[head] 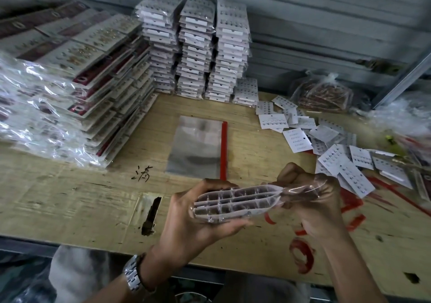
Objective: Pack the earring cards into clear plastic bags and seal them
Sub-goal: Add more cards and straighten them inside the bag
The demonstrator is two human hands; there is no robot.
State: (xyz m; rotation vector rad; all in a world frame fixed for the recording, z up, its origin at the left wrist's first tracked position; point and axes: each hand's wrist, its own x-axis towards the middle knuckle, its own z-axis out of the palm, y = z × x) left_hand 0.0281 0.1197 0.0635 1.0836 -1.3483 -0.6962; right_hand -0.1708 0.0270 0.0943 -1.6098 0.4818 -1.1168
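White earring cards (pixel 233 201) sit bundled edge-on inside a clear bag (pixel 300 189), its open end bunched. Loose cards (pixel 331 144) lie scattered right. Empty bags (pixel 196 148) — red-stripped — lie flat.

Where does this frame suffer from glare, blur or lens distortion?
Head view: glare streaks the wrapped stacks at left; top-left corner is blurred; wide-angle lens splays the white stacks; left hand, right hand and their clear bag are sharp.

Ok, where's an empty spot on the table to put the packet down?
The near-left table is bare, between the wrapped piles and the front edge. A narrower strip lies between the clear bags and the loose cards. The right side and the back stacks are crowded.
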